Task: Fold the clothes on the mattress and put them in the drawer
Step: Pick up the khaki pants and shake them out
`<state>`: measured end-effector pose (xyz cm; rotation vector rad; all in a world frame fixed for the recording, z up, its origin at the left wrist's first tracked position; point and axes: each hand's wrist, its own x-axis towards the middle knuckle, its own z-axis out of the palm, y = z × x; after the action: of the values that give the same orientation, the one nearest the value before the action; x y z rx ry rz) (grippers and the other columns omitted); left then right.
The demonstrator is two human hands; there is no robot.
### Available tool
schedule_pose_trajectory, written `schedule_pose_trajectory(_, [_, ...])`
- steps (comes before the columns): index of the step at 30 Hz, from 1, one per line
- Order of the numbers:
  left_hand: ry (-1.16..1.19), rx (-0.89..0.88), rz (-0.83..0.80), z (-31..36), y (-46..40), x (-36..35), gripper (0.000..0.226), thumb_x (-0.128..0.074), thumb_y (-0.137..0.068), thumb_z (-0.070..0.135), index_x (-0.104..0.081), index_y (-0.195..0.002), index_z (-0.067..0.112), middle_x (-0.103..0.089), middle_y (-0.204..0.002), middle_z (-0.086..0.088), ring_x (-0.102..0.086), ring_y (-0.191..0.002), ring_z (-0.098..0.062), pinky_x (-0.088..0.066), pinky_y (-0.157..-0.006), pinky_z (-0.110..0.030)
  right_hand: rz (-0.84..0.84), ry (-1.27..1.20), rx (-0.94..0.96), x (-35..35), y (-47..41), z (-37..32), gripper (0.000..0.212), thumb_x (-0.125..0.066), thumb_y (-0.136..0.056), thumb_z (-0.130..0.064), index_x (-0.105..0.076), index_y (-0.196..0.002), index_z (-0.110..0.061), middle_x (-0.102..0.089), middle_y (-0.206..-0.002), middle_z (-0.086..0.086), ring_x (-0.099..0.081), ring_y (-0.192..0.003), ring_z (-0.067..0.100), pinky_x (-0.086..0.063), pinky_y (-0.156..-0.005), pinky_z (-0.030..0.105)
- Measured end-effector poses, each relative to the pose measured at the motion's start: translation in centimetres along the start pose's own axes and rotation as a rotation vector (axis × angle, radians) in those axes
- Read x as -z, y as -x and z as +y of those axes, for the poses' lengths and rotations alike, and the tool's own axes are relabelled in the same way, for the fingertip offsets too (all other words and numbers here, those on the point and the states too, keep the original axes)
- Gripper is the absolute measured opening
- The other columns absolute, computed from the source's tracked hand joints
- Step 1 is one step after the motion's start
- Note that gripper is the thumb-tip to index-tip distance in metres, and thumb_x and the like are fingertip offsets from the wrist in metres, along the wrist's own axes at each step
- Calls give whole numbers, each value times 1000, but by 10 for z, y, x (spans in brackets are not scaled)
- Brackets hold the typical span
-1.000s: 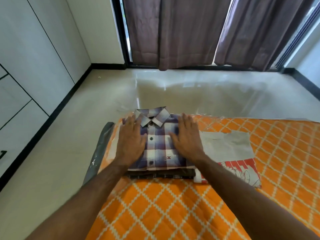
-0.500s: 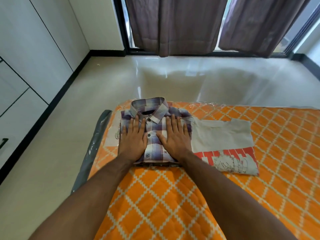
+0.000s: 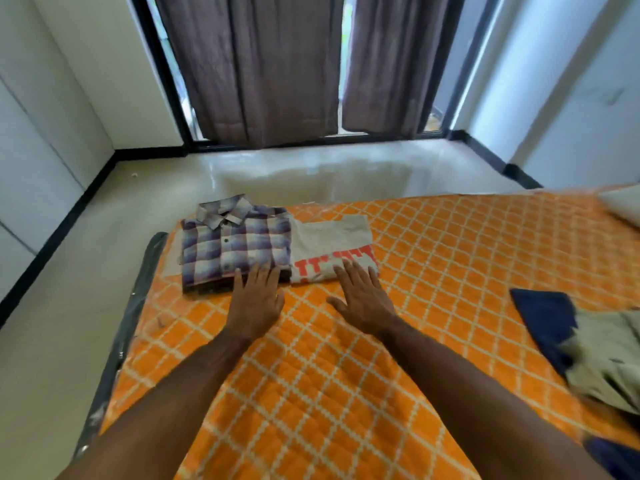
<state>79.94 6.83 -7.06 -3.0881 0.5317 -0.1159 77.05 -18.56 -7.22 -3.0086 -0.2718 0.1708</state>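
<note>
A folded purple and white plaid shirt (image 3: 235, 242) lies on a darker folded garment at the far left corner of the orange mattress (image 3: 346, 375). Beside it on the right lies a folded grey T-shirt (image 3: 332, 251) with red print. My left hand (image 3: 256, 299) hovers flat with straight fingers, its tips over the plaid shirt's near edge. My right hand (image 3: 363, 296) is spread flat, with fingertips at the T-shirt's near edge. Neither hand holds anything. Unfolded navy (image 3: 543, 320) and beige (image 3: 609, 358) clothes lie in a heap at the right edge.
White cabinet panels (image 3: 31, 161) line the left wall. Shiny floor (image 3: 311, 174) lies beyond the mattress, under brown curtains (image 3: 263, 64). A grey plastic-wrapped mattress edge (image 3: 138, 289) runs along the left. A white pillow corner (image 3: 623, 206) shows at far right.
Both hands have lifted off the plaid shirt and drawn back toward me and to the right. The view has swung right, bringing the unfolded clothes into sight.
</note>
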Motion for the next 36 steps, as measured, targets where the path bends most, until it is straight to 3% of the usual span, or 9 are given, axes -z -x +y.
schedule_pose_trajectory(6, [40,-256,1,146,61,4,61,-34,-97,47,-60,-136,8,-55,-144,-17,-55,-131,-34,-44,-99,-67,31,14,-185,-2,156,51,94,3,-88,-77,1,-163,-20,3,-171,7,4,-158,27,5,-126,52])
schedule_pose_trajectory(10, [109,-379,-19,240,114,22,57,-34,-106,48,-32,-155,19,-24,-165,-5,-22,-152,-24,-20,-116,-60,76,36,-337,1,272,94,74,-27,-105,-59,-3,-163,-20,-2,-171,7,0,-158,27,1,-126,53])
schedule_pose_trajectory(15, [212,-534,-6,343,157,43,49,-41,-104,45,-38,-148,24,-31,-160,-1,-30,-147,-21,-23,-116,-58,152,67,-523,12,408,155,69,-43,-103,-53,-20,-160,-19,-25,-164,6,-20,-152,28,-14,-123,55])
schedule_pose_trajectory(21, [175,-715,-56,448,187,52,48,-41,-105,43,-37,-148,24,-30,-159,0,-31,-146,-24,-24,-115,-57,146,21,-921,-3,542,227,76,-54,-99,-49,-15,-160,-25,-7,-168,9,-4,-154,37,-13,-120,65])
schedule_pose_trajectory(24, [151,-778,-59,490,187,49,47,-41,-104,42,-39,-147,23,-36,-154,-2,-38,-140,-27,-27,-112,-54,178,-124,-1028,-12,569,260,72,-53,-100,-51,-18,-160,-31,-3,-169,10,-3,-155,38,-12,-120,63])
schedule_pose_trajectory(27, [154,-802,-85,523,180,41,45,-41,-103,40,-40,-144,23,-40,-151,-1,-42,-136,-27,-30,-109,-51,237,-130,-965,-14,567,290,72,-53,-100,-50,-22,-160,-25,-13,-168,10,-12,-155,31,-16,-124,53])
schedule_pose_trajectory(30, [190,-785,-147,546,167,30,44,-41,-103,41,-40,-143,24,-40,-149,1,-41,-137,-25,-32,-109,-50,295,-355,-945,-8,546,308,78,-56,-97,-55,-22,-160,-24,-18,-167,9,-18,-153,29,-24,-121,45])
schedule_pose_trajectory(33, [351,-729,-246,571,148,17,42,-43,-102,42,-42,-140,24,-42,-146,1,-40,-136,-24,-36,-108,-49,373,-531,-1083,-6,521,325,84,-59,-88,-69,-26,-154,-29,-33,-157,8,-30,-142,37,-35,-108,52])
schedule_pose_trajectory(36, [449,-720,-288,596,137,7,43,-46,-102,42,-43,-140,22,-45,-142,0,-42,-133,-24,-40,-106,-46,379,-524,-1258,-4,508,343,82,-64,-84,-66,-37,-144,-17,-44,-146,9,-39,-133,36,-40,-102,50])
